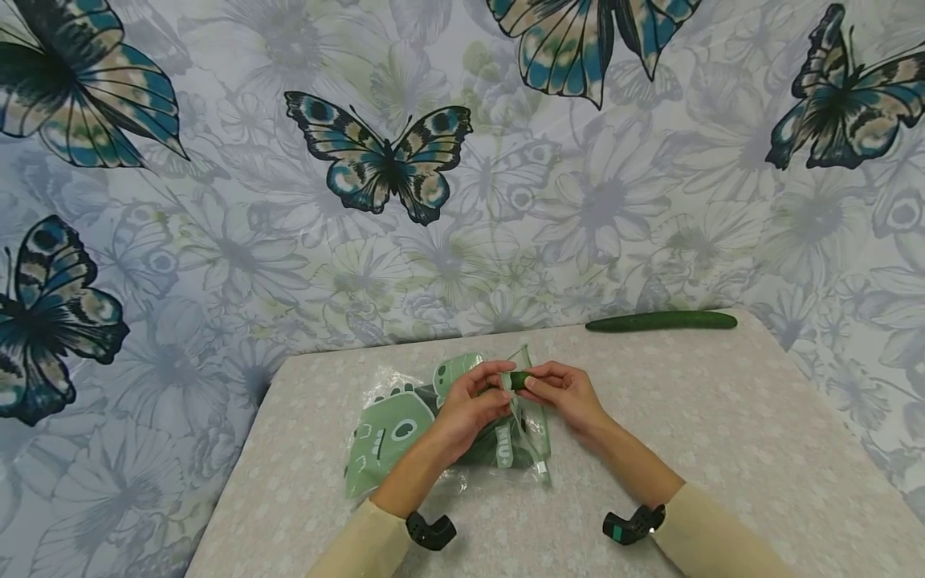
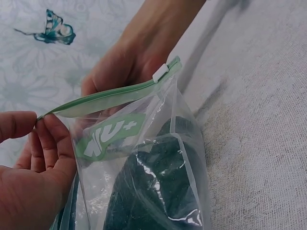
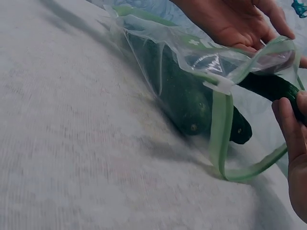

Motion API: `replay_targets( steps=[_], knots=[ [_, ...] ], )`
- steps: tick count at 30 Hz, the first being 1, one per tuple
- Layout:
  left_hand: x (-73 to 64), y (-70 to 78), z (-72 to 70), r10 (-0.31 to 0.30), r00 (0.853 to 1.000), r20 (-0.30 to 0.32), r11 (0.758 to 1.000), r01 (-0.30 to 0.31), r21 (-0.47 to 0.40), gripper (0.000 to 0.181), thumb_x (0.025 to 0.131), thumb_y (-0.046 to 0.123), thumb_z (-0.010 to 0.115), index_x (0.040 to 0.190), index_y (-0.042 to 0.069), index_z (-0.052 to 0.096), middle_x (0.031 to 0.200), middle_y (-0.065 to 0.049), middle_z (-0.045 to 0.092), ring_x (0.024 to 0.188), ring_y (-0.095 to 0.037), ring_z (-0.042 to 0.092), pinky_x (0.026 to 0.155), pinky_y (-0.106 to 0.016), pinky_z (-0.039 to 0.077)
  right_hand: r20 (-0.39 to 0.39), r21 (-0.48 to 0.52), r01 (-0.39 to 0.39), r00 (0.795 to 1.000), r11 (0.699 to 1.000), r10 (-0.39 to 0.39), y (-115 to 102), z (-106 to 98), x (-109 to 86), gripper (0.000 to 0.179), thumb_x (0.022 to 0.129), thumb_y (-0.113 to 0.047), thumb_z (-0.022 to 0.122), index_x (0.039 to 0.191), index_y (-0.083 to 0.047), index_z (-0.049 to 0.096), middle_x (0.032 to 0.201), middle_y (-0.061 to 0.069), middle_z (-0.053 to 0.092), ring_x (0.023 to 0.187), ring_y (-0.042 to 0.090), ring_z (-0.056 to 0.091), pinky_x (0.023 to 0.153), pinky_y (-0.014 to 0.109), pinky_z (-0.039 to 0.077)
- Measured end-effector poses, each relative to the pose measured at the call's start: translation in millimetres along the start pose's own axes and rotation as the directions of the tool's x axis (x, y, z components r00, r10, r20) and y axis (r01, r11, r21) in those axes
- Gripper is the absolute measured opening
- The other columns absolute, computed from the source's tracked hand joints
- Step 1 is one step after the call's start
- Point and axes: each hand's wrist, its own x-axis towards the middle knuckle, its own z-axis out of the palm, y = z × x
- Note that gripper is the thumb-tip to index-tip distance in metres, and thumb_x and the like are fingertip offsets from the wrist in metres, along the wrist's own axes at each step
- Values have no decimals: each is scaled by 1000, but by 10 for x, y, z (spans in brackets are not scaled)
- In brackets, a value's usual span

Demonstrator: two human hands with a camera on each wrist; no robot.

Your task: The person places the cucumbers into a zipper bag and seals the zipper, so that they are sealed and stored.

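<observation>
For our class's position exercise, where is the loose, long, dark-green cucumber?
In the head view, that cucumber lies right of centre along the far edge of the pale patterned table, beyond the right hand.

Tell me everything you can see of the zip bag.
The zip bag looks like clear, glossy plastic, creased, with green cartoon prints, one with a white-rimmed eye, and a green label with white lettering. A green strip with a white slider edges its mouth, which gapes open in the right wrist view. It lies on the table, bulging around dark green cucumbers. The left hand grips the strip; the right hand holds another cucumber at the mouth.
</observation>
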Motion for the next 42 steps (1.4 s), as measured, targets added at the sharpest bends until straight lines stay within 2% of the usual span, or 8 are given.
replay_targets(
  steps=[7, 13, 19, 23, 29, 36, 38, 42],
  knots=[
    [-21, 33, 1, -4, 1000, 14, 1000, 4, -6, 52, 101, 1, 65, 152, 1, 53, 108, 4, 51, 90, -10, 62, 86, -26, 61, -24, -25, -34, 999, 999, 33, 53, 144, 56, 12, 101, 1, 71, 111, -2, 76, 97, -6, 82, 93, 7, 80, 87, 23, 66],
    [-31, 32, -1, -7, 1000, 8, 1000, 7, -10, 51, 101, 1, 64, 152, 0, 54, 106, 3, 50, 90, -11, 61, 86, -26, 61, -59, -229, -35, 998, 973, 22, 106, 154, 103, 28, 102, -11, 74, 122, 8, 73, 101, 5, 84, 94, 12, 81, 86, 27, 67],
    [-23, 5, 3, -21, 1000, 3, 1000, 21, -13, 50, 102, -1, 62, 151, 0, 54, 106, 3, 50, 88, -11, 60, 85, -26, 60, -75, -519, -51, 997, 853, 14, 165, 53, 110, 25, 102, -23, 76, 116, -2, 78, 103, 17, 83, 88, 21, 83, 76, 30, 68],
    [-26, 2, 4, -24, 1000, 3, 1000, 24, -15, 50, 102, -1, 62, 152, 0, 54, 106, 4, 51, 88, -11, 61, 85, -26, 60, -1, -638, 1, 1000, 770, -2, 139, 36, 95, 25, 103, -21, 74, 123, -7, 77, 99, 11, 82, 84, 17, 81, 76, 29, 66],
    [-23, 2, 11, -26, 1000, 3, 1000, 26, -10, 50, 102, -1, 62, 152, 1, 54, 106, 4, 51, 88, -11, 63, 85, -26, 61, 124, -728, 81, 992, 681, 14, 77, 8, 104, 29, 106, -18, 69, 132, -7, 75, 90, 6, 81, 78, 11, 75, 77, 27, 60],
    [-3, -25, 1, -14, 1000, 7, 1000, 14, -14, 50, 101, 0, 64, 151, 1, 55, 105, 4, 52, 87, -11, 63, 84, -25, 61, 147, -859, 191, 981, 476, -127, 77, 57, 28, 27, 100, -16, 77, 126, -8, 80, 95, 3, 70, 79, 7, 66, 72, 25, 57],
    [-2, -19, 6, -11, 1000, 3, 1000, 11, -14, 51, 101, 0, 64, 152, 0, 54, 105, 4, 51, 86, -10, 62, 84, -25, 61, 135, -867, 186, 981, 463, -142, 55, 61, 8, 27, 99, -17, 78, 124, -8, 80, 99, 5, 73, 83, 10, 70, 74, 28, 61],
    [16, -27, 14, -10, 1000, 1, 1000, 10, -9, 52, 101, -2, 64, 152, -1, 54, 104, 4, 51, 87, -10, 62, 84, -26, 61, 129, -850, 173, 984, 498, -121, -34, -51, -36, 29, 100, -16, 77, 127, -6, 78, 110, 7, 79, 91, 17, 77, 81, 33, 66]
  ],
)
